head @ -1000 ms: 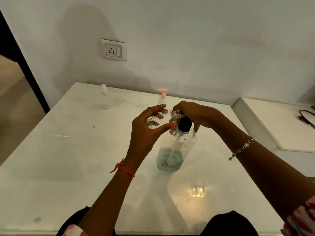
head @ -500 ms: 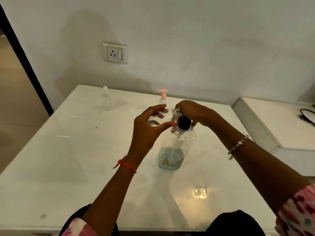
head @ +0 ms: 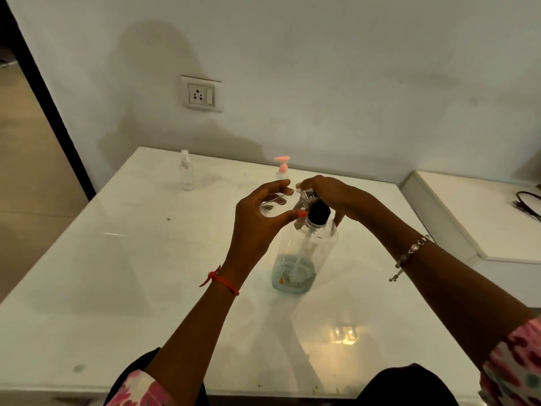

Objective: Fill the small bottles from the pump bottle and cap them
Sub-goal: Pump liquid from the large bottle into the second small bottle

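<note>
A large clear pump bottle (head: 304, 259) with a black collar stands mid-table, a little pale blue liquid at its bottom. My right hand (head: 330, 194) lies curled over its pump head, whose clear spout sticks out to the left. My left hand (head: 257, 224) holds a small clear bottle (head: 272, 208) on its side between thumb and fingers, its mouth at the spout. A small clear spray bottle (head: 186, 172) stands at the back left. A small bottle with a pink pump top (head: 282, 169) stands behind my hands.
The white table (head: 117, 273) meets the wall at the back, where a wall socket (head: 201, 94) sits. A lower white surface (head: 480, 218) with a black cable (head: 527, 203) lies to the right. A dark doorway edge runs down the left.
Both hands keep their hold on the small bottle and the pump head. The view has shifted slightly; no clear movement of the objects.
</note>
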